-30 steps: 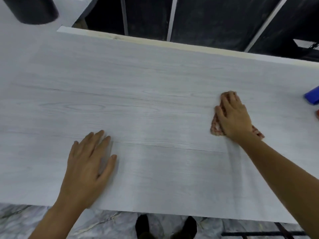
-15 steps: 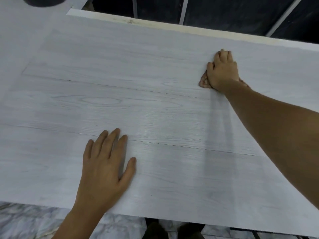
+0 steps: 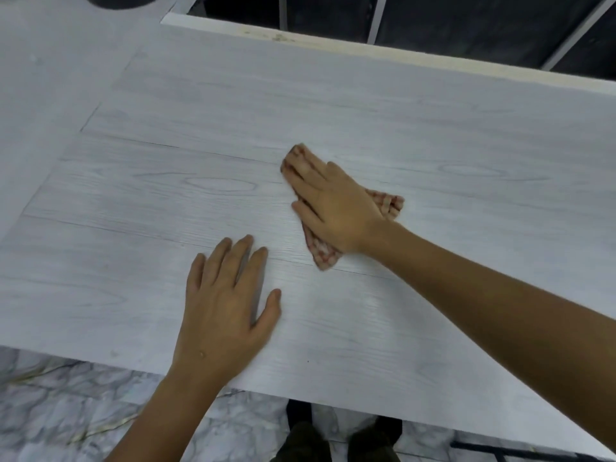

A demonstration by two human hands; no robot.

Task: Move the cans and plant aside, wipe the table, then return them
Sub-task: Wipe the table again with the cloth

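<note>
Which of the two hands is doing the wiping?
The right hand, pressing flat on the checked cloth; the left hand rests bare on the table.

Indoor room, kind unclear. Pale wood-grain surface (image 3: pixel 366 105) with raw far edge; marble-veined floor (image 3: pixel 66 411) below near edge; dark panels (image 3: pixel 466 25) with pale strips behind far edge.

The pale grey-white wood-grain laminate table (image 3: pixel 366 105) shows darker grey grain lines and oval knot marks; its far edge is cream. The folded red-and-white checked cloth (image 3: pixel 321 253) has a small square pattern. The grey-white marbled floor tiles (image 3: pixel 66 405) carry dark and gold veins. The dark round object (image 3: pixel 116 1) at top left is near black.
</note>
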